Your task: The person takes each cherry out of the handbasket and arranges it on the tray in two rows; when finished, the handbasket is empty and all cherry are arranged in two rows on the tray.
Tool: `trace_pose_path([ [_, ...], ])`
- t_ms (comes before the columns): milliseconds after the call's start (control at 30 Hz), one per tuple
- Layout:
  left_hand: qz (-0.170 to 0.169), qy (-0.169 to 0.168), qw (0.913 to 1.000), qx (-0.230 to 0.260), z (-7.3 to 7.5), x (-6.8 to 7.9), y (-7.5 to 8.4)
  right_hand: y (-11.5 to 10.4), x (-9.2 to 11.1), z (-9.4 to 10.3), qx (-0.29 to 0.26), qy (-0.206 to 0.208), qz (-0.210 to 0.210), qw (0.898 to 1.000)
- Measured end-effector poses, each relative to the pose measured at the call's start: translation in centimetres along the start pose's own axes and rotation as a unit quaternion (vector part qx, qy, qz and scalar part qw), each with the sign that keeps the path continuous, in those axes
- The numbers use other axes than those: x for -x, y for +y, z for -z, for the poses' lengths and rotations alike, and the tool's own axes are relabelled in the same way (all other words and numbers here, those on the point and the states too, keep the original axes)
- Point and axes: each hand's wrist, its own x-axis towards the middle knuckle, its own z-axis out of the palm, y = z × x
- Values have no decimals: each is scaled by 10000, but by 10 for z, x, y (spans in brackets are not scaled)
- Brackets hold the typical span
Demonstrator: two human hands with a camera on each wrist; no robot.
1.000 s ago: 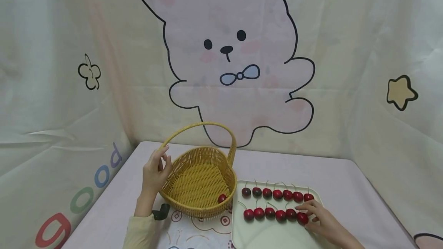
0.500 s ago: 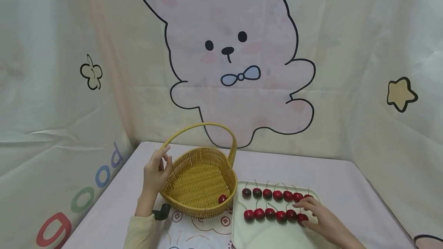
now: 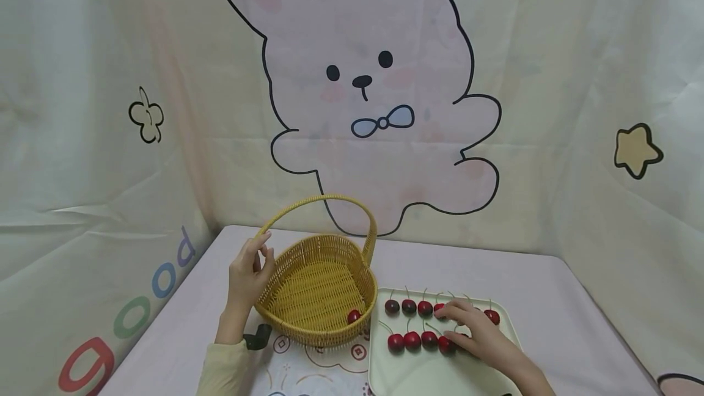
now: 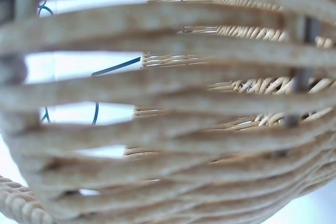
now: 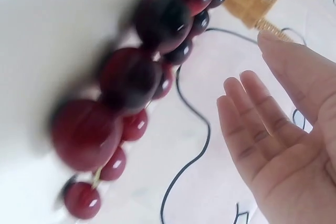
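Note:
My left hand (image 3: 249, 274) grips the left side of the yellow woven basket (image 3: 316, 335), at the lower end of its tall handle (image 3: 324, 197). The left wrist view is filled by the basket's weave (image 4: 157, 87). One red cherry (image 3: 354, 316) lies inside, near the right wall. Two rows of stemmed cherries (image 3: 412, 341) line the cream tray (image 3: 418, 377). Over the right part of these rows hovers my right hand (image 3: 478, 335), hiding several cherries. In the right wrist view its fingers are spread with nothing between them, apart from the dark red cherries (image 5: 86, 135).
The table (image 3: 456, 261) has a pale pink cover, with a printed white sheet (image 3: 313, 368) in front of the basket. A cloth backdrop (image 3: 374, 157) with a printed rabbit stands behind. The tray's left edge lies close beside the basket.
My right hand has let go of the cherry at the right end of the front row and moved left above the rows. My left hand and the basket stay in place.

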Motion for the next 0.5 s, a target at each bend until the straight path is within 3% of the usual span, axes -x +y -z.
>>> trace_pose_path([
  [200,5,-8,10000,-9,0,0,0,-12,-23,-13,-121,-113,-56,9998],
  [500,21,-16,10000,-22,0,0,1,-29,-54,-29,-431,-678,-326,9962],
])
